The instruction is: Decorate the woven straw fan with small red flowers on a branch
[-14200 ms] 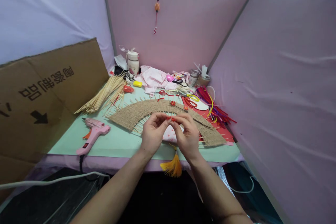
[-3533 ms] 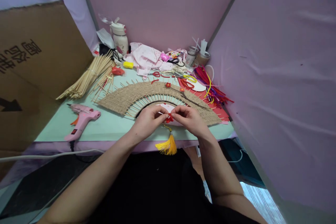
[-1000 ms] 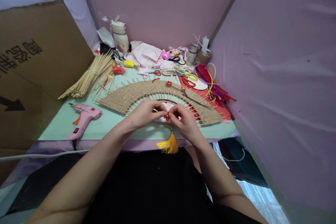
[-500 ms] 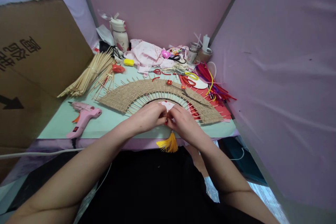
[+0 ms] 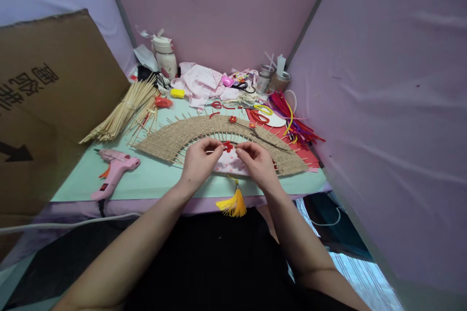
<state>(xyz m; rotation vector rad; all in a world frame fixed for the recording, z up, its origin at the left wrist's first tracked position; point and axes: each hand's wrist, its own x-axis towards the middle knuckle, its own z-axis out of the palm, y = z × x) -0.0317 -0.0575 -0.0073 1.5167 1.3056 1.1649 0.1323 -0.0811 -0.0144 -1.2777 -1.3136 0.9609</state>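
Your left hand pinches a small red flower by its left side, thumb against forefinger; your right hand has its thumb and forefinger drawn close together just beside the flower's other side, though you cannot tell from here whether they grip any of it; the flower is between your two hands, above the middle of the fan, toward the front edge of the bench.

The fan is a broad woven arc with thin sticks poking out along its rim; a pink dotted cloth piece sits at its centre under your hands, and a yellow tassel hangs at the bench's front edge; a dark twig with two small red blossoms lies across the right part of the fan.

Near the front left corner lies a pink glue gun; along the left edge is a bundle of wooden sticks; a white bottle stands at the back left corner, with crumpled pink fabric along the back edge; toward the right edge are yellow-handled scissors and coloured fuzzy stems.
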